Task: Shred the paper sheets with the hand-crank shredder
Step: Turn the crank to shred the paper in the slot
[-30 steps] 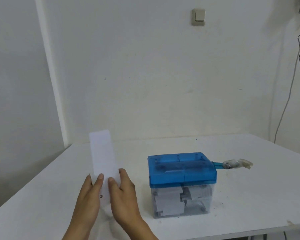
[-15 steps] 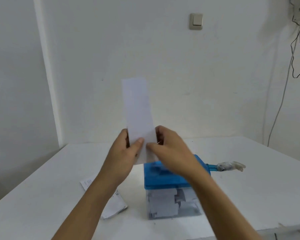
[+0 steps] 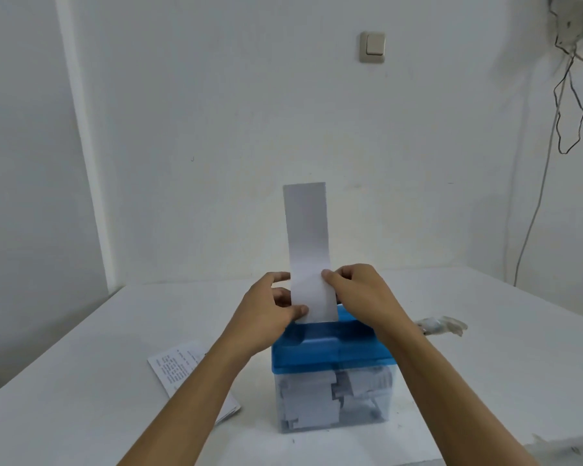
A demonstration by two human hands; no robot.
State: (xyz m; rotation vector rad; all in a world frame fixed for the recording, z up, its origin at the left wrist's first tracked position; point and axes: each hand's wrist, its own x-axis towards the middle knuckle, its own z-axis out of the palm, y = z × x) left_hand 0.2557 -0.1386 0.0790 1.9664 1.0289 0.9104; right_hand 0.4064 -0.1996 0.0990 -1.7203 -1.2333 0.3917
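Paper strip (image 3: 308, 250) is looking matt & smooth. Shredder lid (image 3: 330, 348) is showing glossy see-thru blue plastic; bin (image 3: 390, 403) is showing clear plastic. Table (image 3: 81, 364) is looking matt. Crank handle (image 3: 441, 326) is looking wrapped in crinkly clear film.

Nothing legible is showing anywhere. The paper sheets (image 3: 179, 368) lying at about eight o'clock from the shredder (image 3: 330, 348) are carrying rows of small dark print, but it is too tiny to read.
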